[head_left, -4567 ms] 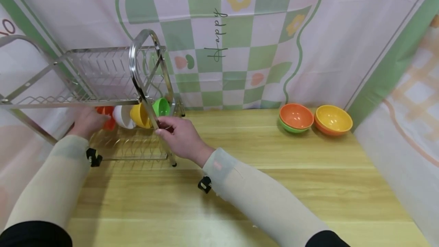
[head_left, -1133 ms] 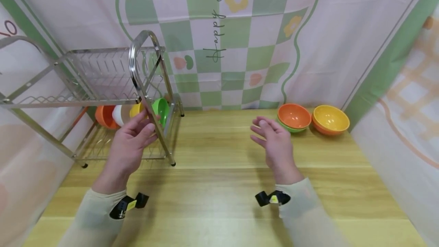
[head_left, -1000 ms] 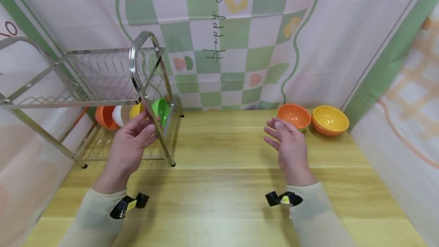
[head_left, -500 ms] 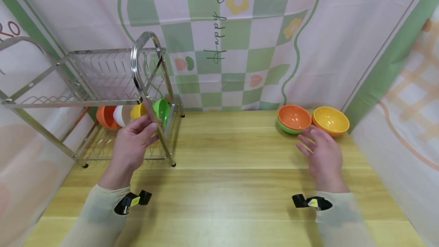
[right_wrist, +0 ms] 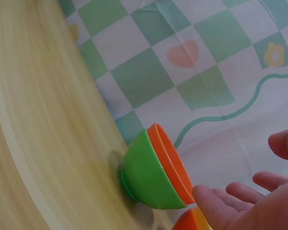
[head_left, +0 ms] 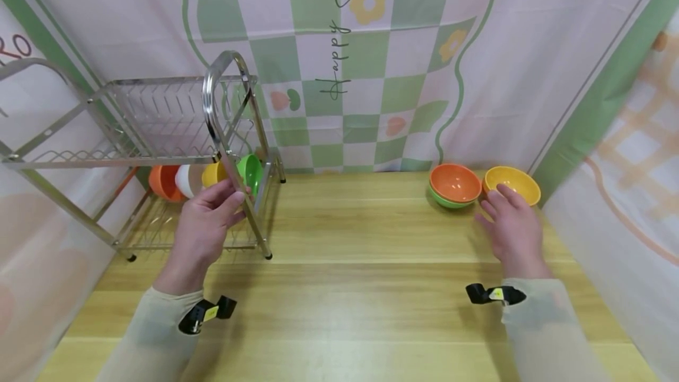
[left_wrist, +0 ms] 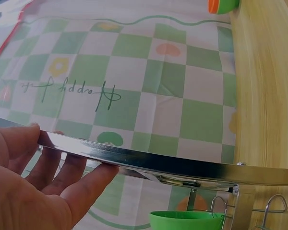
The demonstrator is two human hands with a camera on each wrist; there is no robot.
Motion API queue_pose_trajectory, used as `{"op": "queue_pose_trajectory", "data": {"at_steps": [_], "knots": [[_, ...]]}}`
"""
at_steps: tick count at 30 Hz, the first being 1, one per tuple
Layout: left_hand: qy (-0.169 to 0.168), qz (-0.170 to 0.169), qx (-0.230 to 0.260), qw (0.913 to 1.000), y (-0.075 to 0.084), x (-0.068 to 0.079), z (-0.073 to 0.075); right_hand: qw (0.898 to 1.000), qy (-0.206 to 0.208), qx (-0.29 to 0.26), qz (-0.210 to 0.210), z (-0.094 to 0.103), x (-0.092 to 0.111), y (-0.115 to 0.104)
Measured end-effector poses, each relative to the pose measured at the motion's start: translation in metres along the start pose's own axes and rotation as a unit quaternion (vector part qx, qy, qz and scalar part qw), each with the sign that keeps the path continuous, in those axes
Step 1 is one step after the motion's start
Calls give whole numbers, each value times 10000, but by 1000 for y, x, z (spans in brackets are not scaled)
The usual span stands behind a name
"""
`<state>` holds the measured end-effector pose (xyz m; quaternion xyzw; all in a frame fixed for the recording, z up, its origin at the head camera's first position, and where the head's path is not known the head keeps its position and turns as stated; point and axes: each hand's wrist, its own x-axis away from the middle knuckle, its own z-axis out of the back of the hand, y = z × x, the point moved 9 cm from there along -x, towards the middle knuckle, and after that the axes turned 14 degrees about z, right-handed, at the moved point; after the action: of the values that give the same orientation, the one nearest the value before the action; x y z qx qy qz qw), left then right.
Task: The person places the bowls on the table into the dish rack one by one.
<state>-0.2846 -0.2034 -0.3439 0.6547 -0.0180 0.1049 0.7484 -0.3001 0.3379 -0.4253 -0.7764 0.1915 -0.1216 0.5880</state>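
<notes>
At the left, my left hand (head_left: pixel 204 223) holds the front post of a metal two-tier dish rack (head_left: pixel 214 99); in the left wrist view the thumb lies on one side of the post, the fingers (left_wrist: pixel 93 184) on the other. On the lower tier stand an orange bowl (head_left: pixel 164 183), a white bowl (head_left: pixel 185 179), a yellow bowl (head_left: pixel 212 172) and a green bowl (head_left: pixel 250 171), all on edge. My right hand (head_left: pixel 514 231) has its fingers spread and overlaps the near rim of another yellow bowl (head_left: pixel 514 180), nested in an orange one that is mostly hidden.
Beside that stack, an orange bowl (head_left: pixel 455 180) sits inside a green bowl (right_wrist: pixel 146 175). Everything stands on a wooden table (head_left: pixel 339 287). A patterned cloth (head_left: pixel 366 93) hangs behind it. The rack's upper tier (head_left: pixel 154 117) reaches over the bowls at left.
My left hand has left the orange bowl and taken hold of the rack post. My right hand has let go of the post and moved right to the yellow bowl.
</notes>
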Motion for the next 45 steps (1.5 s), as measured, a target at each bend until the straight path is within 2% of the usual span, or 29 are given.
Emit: {"op": "queue_pose_trajectory", "data": {"at_steps": [6,10,13,16,32,42,45], "knots": [[65,55,-81,9999,-1,0,0,9995,-224,210,-10,-7,-11,1],[77,73,-84,9999,-2,-1,0,9960,-376,806,-41,-12,-15,3],[67,65,-52,9999,-3,-2,0,9889,-507,1390,-132,-14,-17,6],[69,61,-16,10000,-3,-3,-1,9832,-564,1719,-235,-13,-20,10],[66,103,42,9999,-4,-2,0,9676,-611,2423,-359,-7,-34,19],[75,167,6,9998,-6,-2,1,9646,-559,2534,-463,-2,-47,27],[92,172,5,9998,-5,-2,1,9566,-675,2820,-301,-3,-51,26]]}}
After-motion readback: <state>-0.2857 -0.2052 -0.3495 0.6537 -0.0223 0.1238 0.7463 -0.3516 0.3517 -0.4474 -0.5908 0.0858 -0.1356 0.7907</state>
